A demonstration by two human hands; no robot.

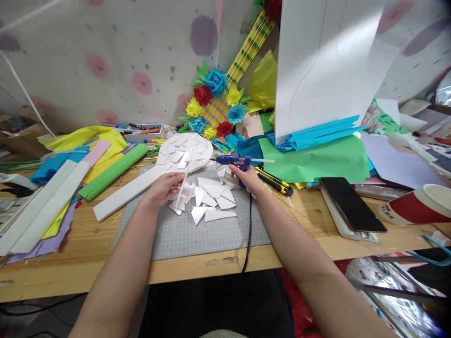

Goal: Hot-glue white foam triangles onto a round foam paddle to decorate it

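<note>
My right hand [248,178] is closed round the handle of a blue hot glue gun [232,160]. A clear glue stick sticks out of its back, and its nozzle points left. My left hand [165,187] pinches a thin white foam piece [182,188], seen nearly edge-on. Behind the left hand lies a white foam guitar shape [121,196], its rounded body covered with angular white pieces. Loose white foam pieces [213,189] are scattered between my hands on a grey cutting mat [211,241]. The gun's black cord [250,225] runs over the table edge.
A yellow-black utility knife [276,182] lies right of the gun. Further right are a phone [352,204] and a red-white cup [419,204]. A flower-covered yellow guitar [243,56] and a white board [324,65] stand behind. Crepe paper rolls [112,171] lie left.
</note>
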